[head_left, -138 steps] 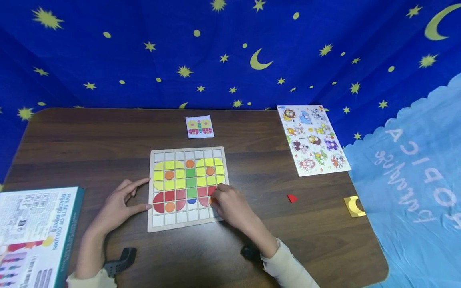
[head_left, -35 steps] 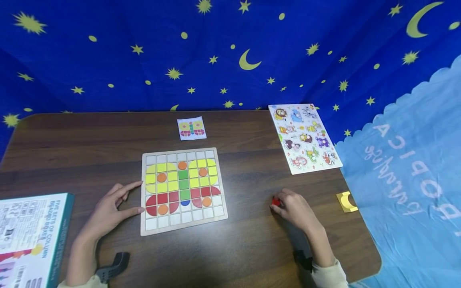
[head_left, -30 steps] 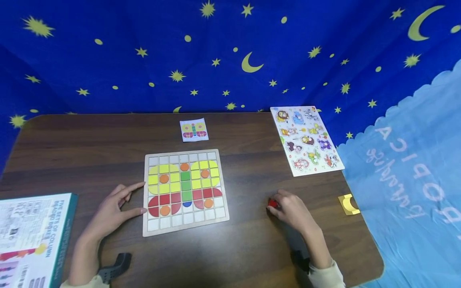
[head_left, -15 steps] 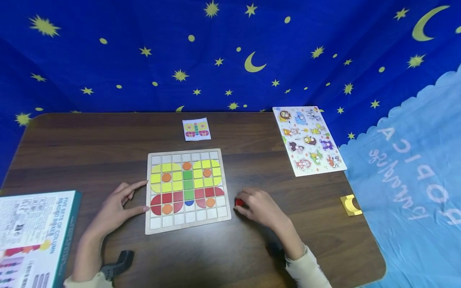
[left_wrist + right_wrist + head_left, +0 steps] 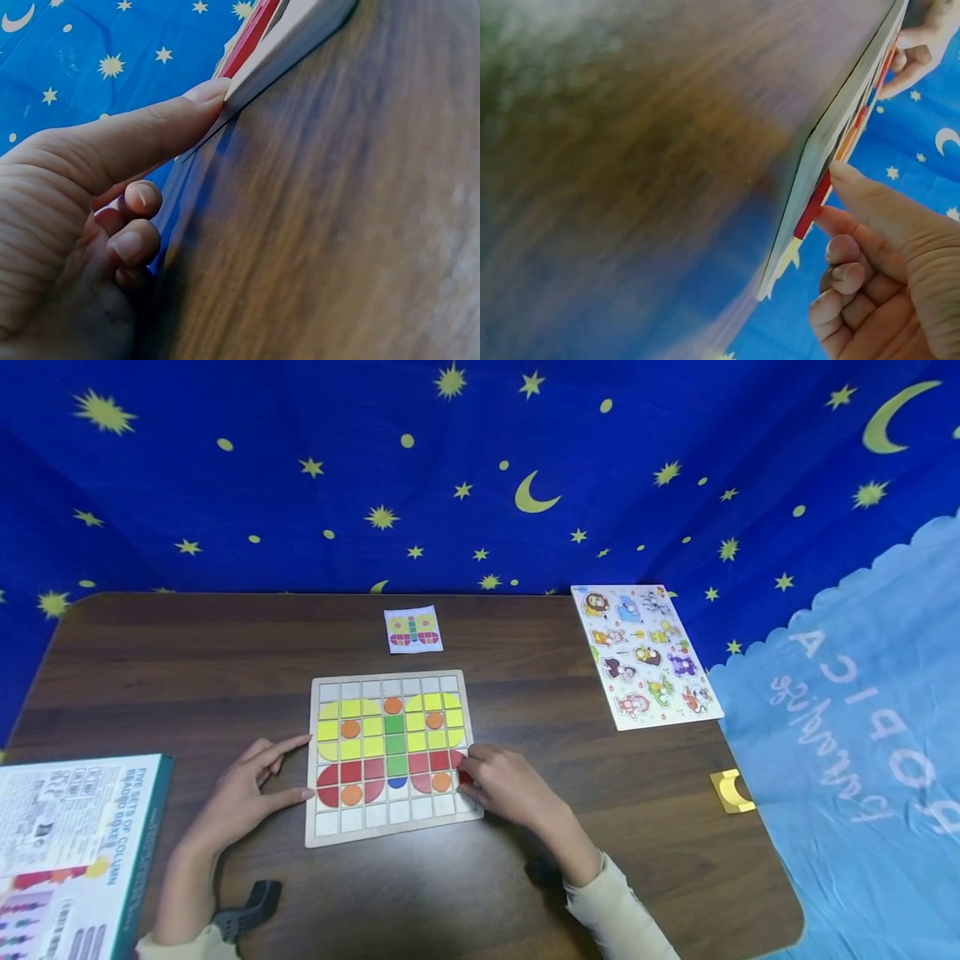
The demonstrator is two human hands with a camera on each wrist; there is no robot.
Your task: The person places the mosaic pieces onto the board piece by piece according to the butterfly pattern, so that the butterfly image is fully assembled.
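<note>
A wooden grid board [image 5: 397,811] lies mid-table, its coloured tiles forming a butterfly with yellow upper wings, red lower wings and a green body. Along its left edge my left hand [image 5: 236,797] rests with straight index finger and thumb touching the frame; the left wrist view shows the thumb [image 5: 157,131] on the edge and the other fingers curled. At the right end of the red rows, my right hand [image 5: 510,783] pinches a red quarter-circle tile. In the right wrist view this red tile [image 5: 815,202] sits between thumb and index finger, right over the board's rim.
Behind the board lies a small butterfly picture card [image 5: 413,629]. An animal puzzle board [image 5: 647,656] is at the back right, a yellow cut-out piece [image 5: 732,791] near the right edge. A boxed game [image 5: 75,852] fills the left front. A blue star-patterned cloth [image 5: 315,460] hangs behind.
My right hand left the board, picked up the red tile from the table at the right, and carried it left to the board's right edge. My left hand stays at the left edge.
</note>
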